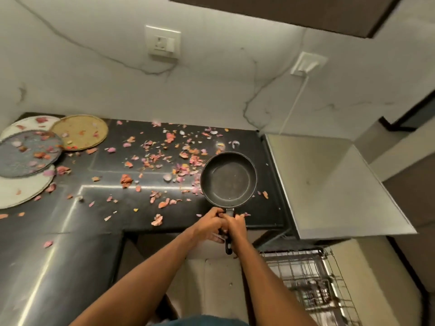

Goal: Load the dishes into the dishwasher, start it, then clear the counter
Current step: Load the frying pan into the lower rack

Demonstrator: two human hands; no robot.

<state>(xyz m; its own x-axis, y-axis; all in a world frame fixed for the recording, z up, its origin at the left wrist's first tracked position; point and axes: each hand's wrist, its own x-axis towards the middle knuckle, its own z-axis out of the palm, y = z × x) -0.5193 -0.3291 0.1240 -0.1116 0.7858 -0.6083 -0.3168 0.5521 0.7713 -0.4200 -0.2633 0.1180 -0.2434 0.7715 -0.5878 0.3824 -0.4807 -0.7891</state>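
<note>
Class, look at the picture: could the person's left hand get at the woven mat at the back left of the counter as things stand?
Probably not at once: the left hand grips the pan handle together with the right hand, and the woven mat lies far off.

Round black non-stick frying pan (228,179), glossy black stone bench (98,222) strewn with pink and orange peel scraps (164,156), round tan woven mat (80,132), white grey-veined marble wall (211,90)
</note>
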